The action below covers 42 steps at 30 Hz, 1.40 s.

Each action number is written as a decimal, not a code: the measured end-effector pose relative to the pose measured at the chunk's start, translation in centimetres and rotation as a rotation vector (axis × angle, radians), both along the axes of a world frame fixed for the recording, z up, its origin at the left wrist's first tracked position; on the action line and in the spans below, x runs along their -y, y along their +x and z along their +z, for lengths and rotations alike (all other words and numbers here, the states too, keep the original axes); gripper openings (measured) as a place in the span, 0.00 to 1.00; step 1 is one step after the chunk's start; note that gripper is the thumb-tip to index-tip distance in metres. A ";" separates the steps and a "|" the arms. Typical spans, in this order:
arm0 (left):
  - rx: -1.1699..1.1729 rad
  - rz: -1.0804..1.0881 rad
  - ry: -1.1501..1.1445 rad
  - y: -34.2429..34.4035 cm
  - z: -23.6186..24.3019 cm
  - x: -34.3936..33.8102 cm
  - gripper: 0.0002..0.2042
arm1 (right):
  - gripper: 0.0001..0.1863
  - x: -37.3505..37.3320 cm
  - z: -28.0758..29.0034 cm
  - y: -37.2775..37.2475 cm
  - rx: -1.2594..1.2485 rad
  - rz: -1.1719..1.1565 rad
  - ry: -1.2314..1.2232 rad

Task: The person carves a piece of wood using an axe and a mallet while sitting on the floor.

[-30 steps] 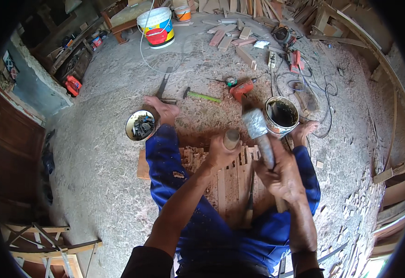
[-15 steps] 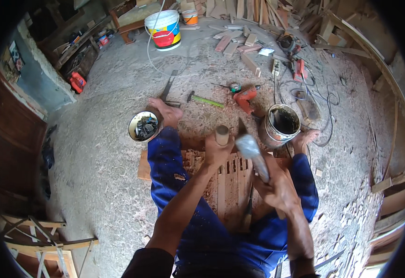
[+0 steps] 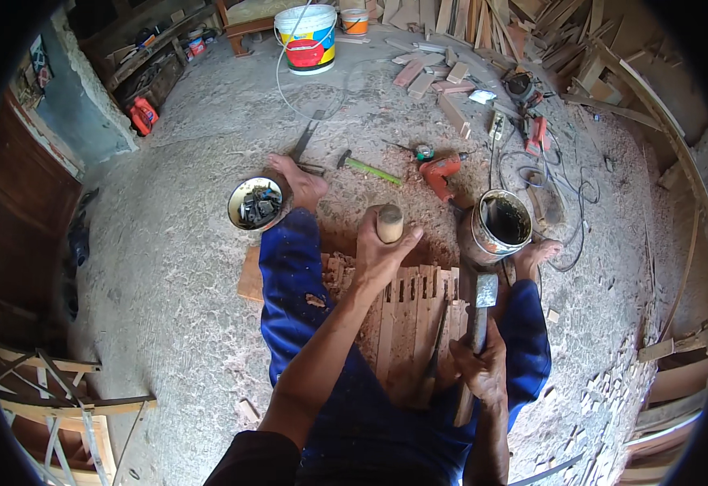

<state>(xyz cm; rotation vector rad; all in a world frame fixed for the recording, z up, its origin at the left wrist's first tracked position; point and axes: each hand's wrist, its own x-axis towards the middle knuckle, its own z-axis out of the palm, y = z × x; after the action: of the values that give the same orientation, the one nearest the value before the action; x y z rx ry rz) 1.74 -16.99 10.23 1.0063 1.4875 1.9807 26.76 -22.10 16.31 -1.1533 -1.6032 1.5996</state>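
Observation:
My left hand (image 3: 376, 257) is wrapped around a chisel (image 3: 389, 223), its round wooden butt pointing up; the blade is hidden beneath the fist. It stands over a row of pale wood strips (image 3: 402, 328) with dark slots cut near their far ends, between my legs. Off to the right, my right hand (image 3: 483, 364) grips a hammer (image 3: 486, 292) by its handle, the square metal head up and apart from the chisel. A slim dark tool with a wooden handle (image 3: 425, 387) rests on the strips, close to the hammer.
By my left foot stands a bowl of metal parts (image 3: 257, 204); by my right foot, a grimy bucket (image 3: 499, 225). Beyond lie a green-handled hammer (image 3: 374, 170), a red power drill (image 3: 441, 172) and cables (image 3: 584, 194). Offcuts (image 3: 435, 77) and a white bucket (image 3: 307, 40) are farther back.
The hammer has swung away from the chisel, to the right and toward me. My left hand keeps its grip on the chisel. The whole view has shifted slightly.

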 end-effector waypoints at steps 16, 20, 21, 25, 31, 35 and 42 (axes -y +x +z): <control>0.051 -0.048 0.050 -0.2 -3.8 -0.4 0.07 | 0.31 -1.0 -0.3 -0.5 0.255 0.117 0.161; 0.149 -0.012 0.026 -0.1 -2.5 -0.8 0.06 | 0.30 -2.9 1.2 -1.6 0.417 0.256 0.504; 0.206 -0.020 0.030 -0.7 -2.0 -0.6 0.06 | 0.30 -3.4 2.1 -2.8 0.410 0.288 0.407; 0.119 0.001 0.220 0.2 -3.0 -0.9 0.06 | 0.31 -6.3 7.0 -5.9 0.598 0.473 0.752; -0.282 0.148 0.197 0.3 -7.2 -1.3 0.16 | 0.34 -7.9 7.8 -9.1 0.840 0.726 1.059; -0.213 0.056 0.054 0.2 -7.9 -0.8 0.14 | 0.34 -7.5 9.2 -9.6 0.738 0.702 1.114; -0.014 0.010 0.216 1.3 -7.9 -1.7 0.10 | 0.37 -7.7 9.9 -9.2 0.811 0.733 1.102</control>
<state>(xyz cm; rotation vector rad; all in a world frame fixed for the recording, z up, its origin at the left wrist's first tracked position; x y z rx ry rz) 3.00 -15.34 2.30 1.1035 1.3077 2.1808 17.55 -14.44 26.20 -0.5725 -3.0675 0.2146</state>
